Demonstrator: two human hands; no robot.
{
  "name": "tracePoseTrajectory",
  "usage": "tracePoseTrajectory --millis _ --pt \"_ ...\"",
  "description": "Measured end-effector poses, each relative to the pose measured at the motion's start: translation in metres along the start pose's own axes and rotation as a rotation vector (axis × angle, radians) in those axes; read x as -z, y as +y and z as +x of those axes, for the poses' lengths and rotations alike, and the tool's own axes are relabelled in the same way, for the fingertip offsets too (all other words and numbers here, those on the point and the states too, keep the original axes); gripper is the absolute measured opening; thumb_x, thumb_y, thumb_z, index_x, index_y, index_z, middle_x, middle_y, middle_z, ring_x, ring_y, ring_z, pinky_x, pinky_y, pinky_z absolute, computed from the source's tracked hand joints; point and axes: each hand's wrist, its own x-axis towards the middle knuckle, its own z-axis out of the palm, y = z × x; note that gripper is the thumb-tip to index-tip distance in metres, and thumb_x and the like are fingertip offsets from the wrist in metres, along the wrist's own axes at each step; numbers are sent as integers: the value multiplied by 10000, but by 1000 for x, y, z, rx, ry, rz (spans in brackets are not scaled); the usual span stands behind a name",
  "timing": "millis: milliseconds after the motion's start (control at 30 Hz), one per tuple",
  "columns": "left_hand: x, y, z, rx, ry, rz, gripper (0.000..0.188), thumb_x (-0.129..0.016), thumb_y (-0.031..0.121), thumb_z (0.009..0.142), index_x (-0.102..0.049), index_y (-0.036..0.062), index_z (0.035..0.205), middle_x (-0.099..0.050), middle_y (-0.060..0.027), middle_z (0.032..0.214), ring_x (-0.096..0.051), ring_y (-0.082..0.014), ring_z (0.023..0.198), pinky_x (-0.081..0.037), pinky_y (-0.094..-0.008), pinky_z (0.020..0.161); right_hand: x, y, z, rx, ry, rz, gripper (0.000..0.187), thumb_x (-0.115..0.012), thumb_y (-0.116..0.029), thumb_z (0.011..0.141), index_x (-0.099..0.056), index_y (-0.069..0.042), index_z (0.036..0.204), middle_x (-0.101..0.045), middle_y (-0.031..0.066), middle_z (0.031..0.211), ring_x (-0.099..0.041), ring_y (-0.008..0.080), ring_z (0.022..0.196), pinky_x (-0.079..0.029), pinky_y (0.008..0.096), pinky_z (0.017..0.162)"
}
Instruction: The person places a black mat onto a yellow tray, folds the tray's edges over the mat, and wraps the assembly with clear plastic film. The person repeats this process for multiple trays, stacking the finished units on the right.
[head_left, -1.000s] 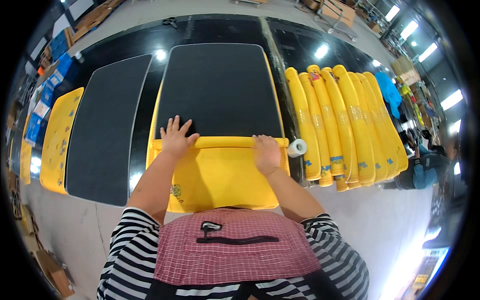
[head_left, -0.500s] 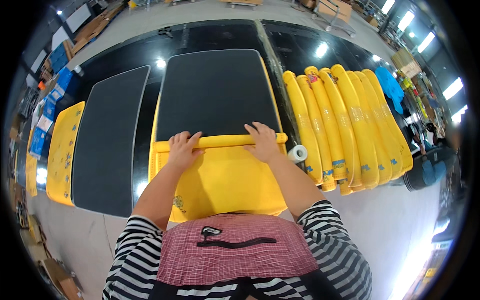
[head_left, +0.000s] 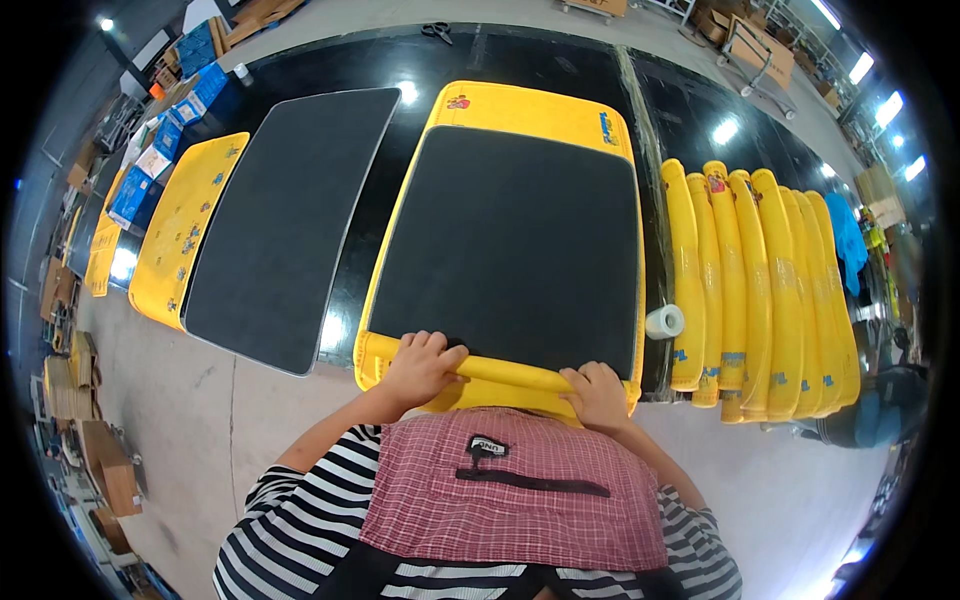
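A large yellow mat [head_left: 540, 106] with small prints at its far corners lies on the black table in front of me. On top of it rests a dark grey sheet [head_left: 515, 240] with a pale edge. The mat's near end is curled into a narrow yellow roll [head_left: 510, 373] close to my waist. My left hand [head_left: 425, 370] is closed over the left part of this roll, fingers curled onto it. Further right, my right hand [head_left: 597, 393] grips the same roll near its right end. Part of the mat below the roll is hidden by my apron.
Several rolled yellow mats [head_left: 765, 300] lie side by side on the right, beside a small white roll [head_left: 664, 321]. Left are another dark sheet [head_left: 290, 230] and a printed yellow mat [head_left: 190, 230], with blue boxes [head_left: 140, 190] beyond. Scissors [head_left: 437, 33] lie at the far edge.
Both hands and the roll have come toward my body. More of the dark sheet shows, and the mat's far yellow end is now uncovered. My view has shifted left.
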Motion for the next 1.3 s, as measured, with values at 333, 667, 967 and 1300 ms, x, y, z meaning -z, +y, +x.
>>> tracePoseTrajectory --millis 333,667,967,1300 --pt "16 -9 30 -5 -24 -69 441 -667 441 936 -714 199 1301 -544 -78 1026 -507 -274 1042 -368 -426 984 17 17 17 42 59 113 435 -772 -308 845 -676 -101 1216 -597 93 1130 -603 297 1049 -474 408 893" --pt "-4 11 2 -4 148 40 309 -683 394 909 -691 186 1137 -548 -48 983 -521 -271 971 -378 -440 895 6 1 0 -46 24 191 356 -804 -241 793 -719 -116 1115 -616 45 1034 -617 251 1002 -455 397 898" --pt "-17 18 -12 53 175 41 428 -685 335 921 -657 235 1335 -576 -92 1120 -532 -296 1087 -351 -486 995 7 8 8 118 191 200 289 -827 -209 766 -743 -105 1023 -591 64 1029 -546 289 1062 -438 417 965" --pt "-9 21 25 51 152 49 502 -707 329 871 -672 239 1364 -576 -103 1218 -524 -297 1174 -320 -502 1051 21 21 38 -263 26 -25 379 -761 -476 828 -667 -111 784 -602 71 889 -573 293 932 -457 423 892"
